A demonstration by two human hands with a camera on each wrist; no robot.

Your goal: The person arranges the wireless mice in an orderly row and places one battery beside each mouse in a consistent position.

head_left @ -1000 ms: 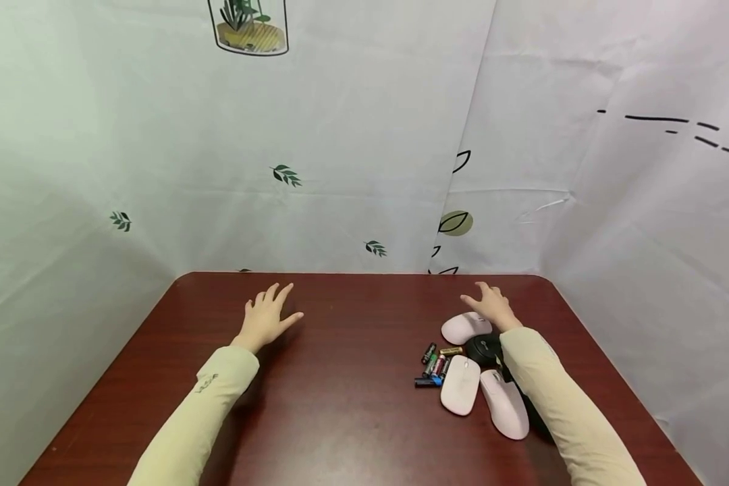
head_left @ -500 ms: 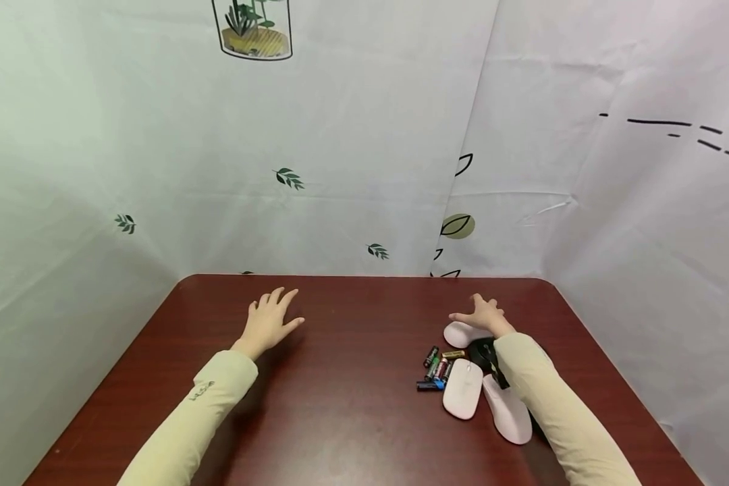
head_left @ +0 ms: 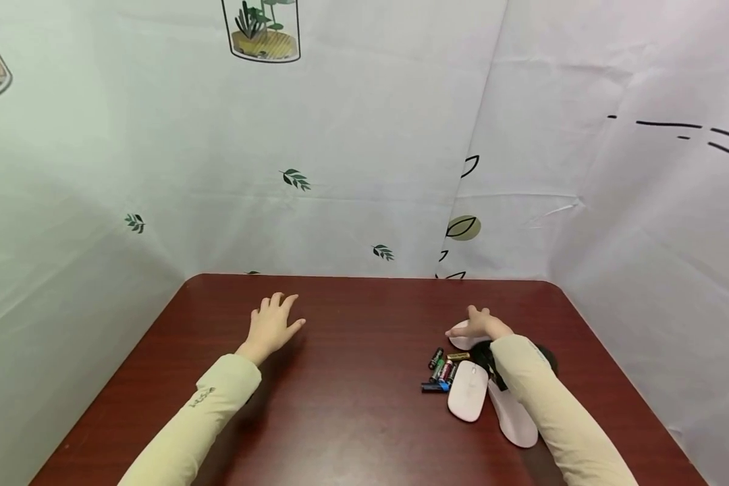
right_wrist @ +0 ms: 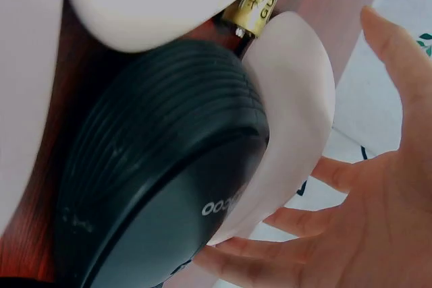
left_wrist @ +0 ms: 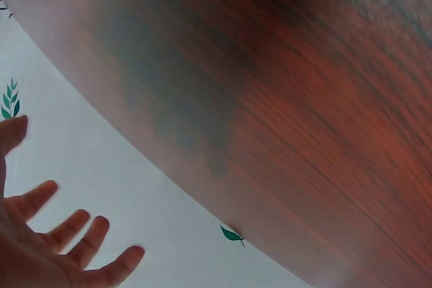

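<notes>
My right hand (head_left: 484, 325) reaches low over the farthest white computer mouse (head_left: 465, 343), hiding part of it. In the right wrist view its thumb and fingers are spread, and several fingertips lie right at the edge of the white mouse. Against that mouse sits a black, ribbed mouse (right_wrist: 162, 160) with pale lettering. A gold battery (right_wrist: 260, 1) lies close to both. My left hand (head_left: 270, 325) hovers over the far left of the table, fingers spread, holding nothing; its shadow shows on the wood in the left wrist view.
A white mouse (head_left: 468, 391) stands beside several small batteries (head_left: 437, 374) of mixed colours. Another white mouse (head_left: 516, 420) lies partly under the right sleeve (head_left: 559, 405). A patterned white cloth (head_left: 364, 135) hangs behind the reddish-brown table (head_left: 340, 378).
My right hand has come down and slightly left, from beyond the far white mouse to over it. The left hand stays nearly where it was. The head view has shifted slightly.
</notes>
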